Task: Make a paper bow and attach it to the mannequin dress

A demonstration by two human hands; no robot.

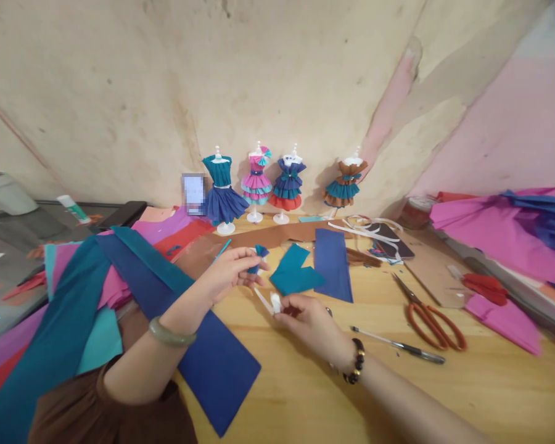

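The left hand (234,269) is pinching a small folded blue paper piece (259,254) between thumb and fingertips, holding it just above the tabletop (305,382). The right hand (308,317) is gripping a white strip (268,301) at its near end, the strip pointing up toward the left hand. A long dark blue paper sheet (203,345) is lying under the left forearm. A teal cut piece (293,271) and a blue rectangle (333,262) are lying just beyond the hands. Red-handled scissors (432,320) are resting to the right, with a pen (398,345) near them. Four miniature dress forms (282,182) are standing against the wall.
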